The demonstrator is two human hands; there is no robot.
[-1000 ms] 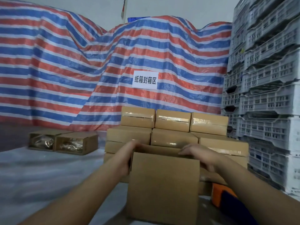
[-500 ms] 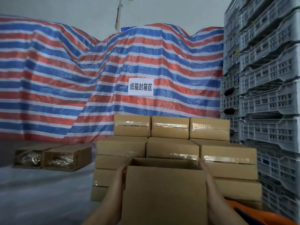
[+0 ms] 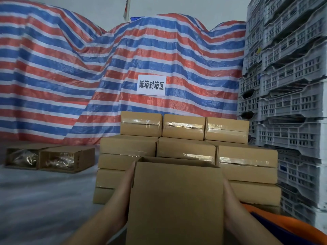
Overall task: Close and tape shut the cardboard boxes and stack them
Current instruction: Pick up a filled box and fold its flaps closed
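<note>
Box (image 3: pixel 175 202) sits between my left hand (image 3: pixel 123 188) and right hand (image 3: pixel 230 197), palms pressed flat on its sides, in front of the stack (image 3: pixel 185 151). Risk — it slips from this squeeze-only hold, or lands crooked and topples.

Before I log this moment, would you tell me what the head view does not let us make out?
- Fingertips of the left hand and right hand: hidden behind the held cardboard box.
- The held box's bottom: cut off by the lower edge.
- Its taped or untaped state: only a plain side shows.
- Contents of the two open boxes: blurred, shiny wrapping only.
- Orange object: cut off by the corner.
</note>
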